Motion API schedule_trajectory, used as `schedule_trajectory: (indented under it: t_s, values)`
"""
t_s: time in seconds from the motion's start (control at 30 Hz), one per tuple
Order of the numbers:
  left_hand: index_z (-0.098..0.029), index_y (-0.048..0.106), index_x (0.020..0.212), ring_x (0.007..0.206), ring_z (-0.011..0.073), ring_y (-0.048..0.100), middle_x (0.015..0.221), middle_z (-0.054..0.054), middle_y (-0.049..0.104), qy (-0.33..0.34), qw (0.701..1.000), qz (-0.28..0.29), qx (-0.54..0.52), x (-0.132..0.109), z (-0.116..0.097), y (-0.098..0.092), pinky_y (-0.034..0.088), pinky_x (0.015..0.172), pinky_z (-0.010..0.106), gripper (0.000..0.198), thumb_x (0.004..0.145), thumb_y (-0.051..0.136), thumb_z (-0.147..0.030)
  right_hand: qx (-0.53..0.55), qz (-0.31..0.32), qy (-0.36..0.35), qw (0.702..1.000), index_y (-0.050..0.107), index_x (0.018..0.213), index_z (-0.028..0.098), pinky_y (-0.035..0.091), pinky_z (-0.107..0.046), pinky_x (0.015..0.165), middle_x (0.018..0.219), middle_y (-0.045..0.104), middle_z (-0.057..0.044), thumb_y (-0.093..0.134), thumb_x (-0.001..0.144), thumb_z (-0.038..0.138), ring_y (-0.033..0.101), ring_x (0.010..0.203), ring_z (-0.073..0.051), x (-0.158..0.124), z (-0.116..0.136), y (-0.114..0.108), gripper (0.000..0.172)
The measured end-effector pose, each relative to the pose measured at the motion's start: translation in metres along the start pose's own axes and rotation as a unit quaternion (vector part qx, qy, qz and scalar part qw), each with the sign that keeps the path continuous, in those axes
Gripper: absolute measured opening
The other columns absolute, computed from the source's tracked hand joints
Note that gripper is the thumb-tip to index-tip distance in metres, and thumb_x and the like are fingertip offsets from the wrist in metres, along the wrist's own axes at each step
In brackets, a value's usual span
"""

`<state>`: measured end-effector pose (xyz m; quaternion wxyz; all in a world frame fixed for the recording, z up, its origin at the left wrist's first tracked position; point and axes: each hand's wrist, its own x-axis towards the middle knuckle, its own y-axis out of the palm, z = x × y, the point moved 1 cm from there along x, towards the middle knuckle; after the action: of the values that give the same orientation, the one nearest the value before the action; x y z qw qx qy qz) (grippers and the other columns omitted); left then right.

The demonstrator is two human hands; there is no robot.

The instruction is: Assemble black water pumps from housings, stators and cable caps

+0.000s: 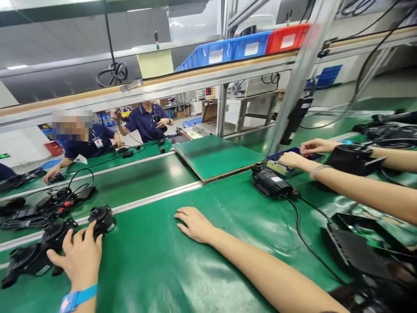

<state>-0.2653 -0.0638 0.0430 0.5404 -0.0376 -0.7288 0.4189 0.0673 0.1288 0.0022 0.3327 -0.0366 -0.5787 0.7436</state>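
My left hand [80, 252], with a blue wristband, reaches over a row of black pump housings at the left. Its fingers are spread, and the fingertips are at the housings; contact is partly hidden. One pump housing [103, 218] stands just past the fingers, another pump housing [26, 261] lies left of the thumb, and a third is partly covered. My right hand [194, 224] rests palm down on the green mat [156, 261], fingers stretched out and holding nothing. To its right a black pump [273, 182] with a cable lies on the mat.
A co-worker's hands [293, 158] work at a blue bin [283, 165] on the right. A green board [218, 156] bridges the channel. Cabled pumps [68, 198] lie at left. Two people sit opposite. A black tray [371, 234] is at lower right; a metal frame post [299, 74] rises beside it.
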Motion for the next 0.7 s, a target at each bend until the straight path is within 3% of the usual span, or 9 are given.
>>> schedule_trajectory:
  t_s: [0.1,0.2,0.3,0.43,0.53,0.6,0.7]
  values:
    - [-0.021,0.066,0.125,0.139,0.0401,0.038,0.106,0.016,0.07,0.02,0.999,0.023,0.038,0.002,-0.003,0.007,0.014,0.108,0.079,0.04,0.102,0.038,-0.036,0.014,0.008,-0.004,1.0,0.065,0.13,0.019,0.039,-0.045,0.113,0.137,0.062,-0.012,0.061,0.097,0.032,0.055,0.129,-0.026,-0.002,-0.002,0.0,0.035]
    - [-0.019,0.069,0.12,0.133,0.0374,0.044,0.098,0.014,0.07,0.06,0.996,0.011,0.062,0.005,-0.012,0.008,0.012,0.111,0.075,0.038,0.102,0.039,-0.035,0.022,0.013,-0.004,1.0,0.065,0.129,0.018,0.039,-0.047,0.112,0.136,0.062,-0.012,0.06,0.098,0.032,0.055,0.127,-0.027,-0.004,-0.004,-0.003,0.035]
    - [-0.022,0.072,0.114,0.127,0.0348,0.051,0.095,0.011,0.071,0.118,0.991,0.006,0.058,0.007,-0.029,-0.003,0.013,0.115,0.069,0.034,0.101,0.046,-0.039,0.031,0.017,-0.007,0.999,0.065,0.129,0.018,0.038,-0.048,0.112,0.136,0.062,-0.013,0.06,0.097,0.032,0.055,0.127,-0.028,-0.003,-0.004,-0.005,0.035]
    - [-0.023,0.073,0.109,0.118,0.0327,0.058,0.09,0.009,0.072,0.162,0.986,-0.033,-0.029,0.005,-0.057,-0.025,0.023,0.116,0.058,0.03,0.095,0.059,-0.046,0.041,0.018,-0.009,0.999,0.065,0.129,0.018,0.038,-0.048,0.113,0.136,0.062,-0.013,0.061,0.096,0.032,0.055,0.127,-0.028,-0.002,-0.005,-0.005,0.036]
    - [-0.022,0.069,0.086,0.107,0.0316,0.062,0.08,0.006,0.066,0.134,0.982,-0.056,-0.122,0.0,-0.072,-0.036,0.032,0.111,0.054,0.027,0.089,0.065,-0.048,0.044,0.018,-0.005,0.999,0.065,0.129,0.019,0.038,-0.047,0.113,0.136,0.062,-0.013,0.062,0.096,0.032,0.055,0.127,-0.028,-0.002,-0.005,-0.006,0.036]
    - [-0.023,0.053,0.066,0.096,0.0296,0.065,0.071,0.003,0.058,0.086,0.974,-0.03,-0.209,-0.005,-0.075,-0.037,0.043,0.098,0.047,0.035,0.087,0.065,-0.049,0.044,0.019,-0.003,0.999,0.065,0.129,0.019,0.038,-0.047,0.113,0.137,0.062,-0.013,0.062,0.096,0.032,0.054,0.127,-0.028,-0.002,-0.005,-0.007,0.036]
    - [-0.025,0.037,0.061,0.087,0.025,0.067,0.066,-0.001,0.048,0.018,0.948,0.019,-0.316,-0.012,-0.076,-0.035,0.046,0.074,0.034,0.042,0.087,0.063,-0.046,0.046,0.021,0.0,0.999,0.065,0.129,0.019,0.037,-0.047,0.113,0.137,0.062,-0.012,0.061,0.096,0.032,0.055,0.127,-0.028,-0.002,-0.005,-0.008,0.036]
